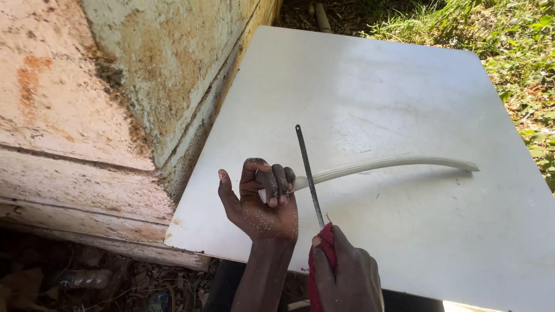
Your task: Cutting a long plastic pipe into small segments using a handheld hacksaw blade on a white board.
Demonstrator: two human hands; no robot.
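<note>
The left hand (263, 202) curls its fingers around the near end of a long, curved, pale plastic strip (393, 165) lying on the white tabletop (370, 86). The strip's long axis runs away to the right, arching slightly. The right hand (346, 276) closes on the red cloth-wrapped grip of a thin dark metal blade (309, 176), which crosses the strip just beside the left fingers.

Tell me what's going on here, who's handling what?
A person works at a white board outdoors beside a weathered wall. The left hand grips one end of a long curved white strip lying on the board. The right hand holds a thin metal blade by a red cloth-wrapped handle, laid across the strip near the grip. Pale dust speckles the left hand.
</note>
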